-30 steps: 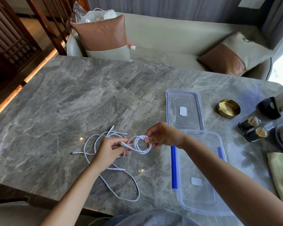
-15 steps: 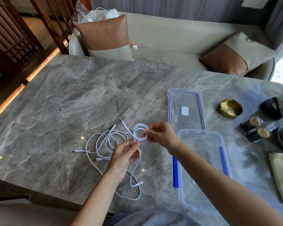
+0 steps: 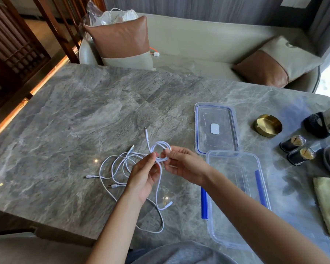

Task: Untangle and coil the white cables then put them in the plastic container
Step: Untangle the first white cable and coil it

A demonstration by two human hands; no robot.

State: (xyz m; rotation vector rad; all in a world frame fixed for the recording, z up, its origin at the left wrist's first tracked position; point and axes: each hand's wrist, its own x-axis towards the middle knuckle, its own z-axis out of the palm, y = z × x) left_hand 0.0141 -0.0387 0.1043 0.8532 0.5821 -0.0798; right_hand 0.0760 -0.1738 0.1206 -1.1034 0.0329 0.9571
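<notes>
Am pinching small coil with left hand and right hand above table, beside plastic container. Risk — pinch slackening, loops springing open; hanging tail snagging loose cables.

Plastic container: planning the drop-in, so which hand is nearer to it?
Right. The right hand, pinching the white cable coil, sits just left of the plastic container; the left hand pinches the same coil from farther left, beyond the right hand.
</notes>
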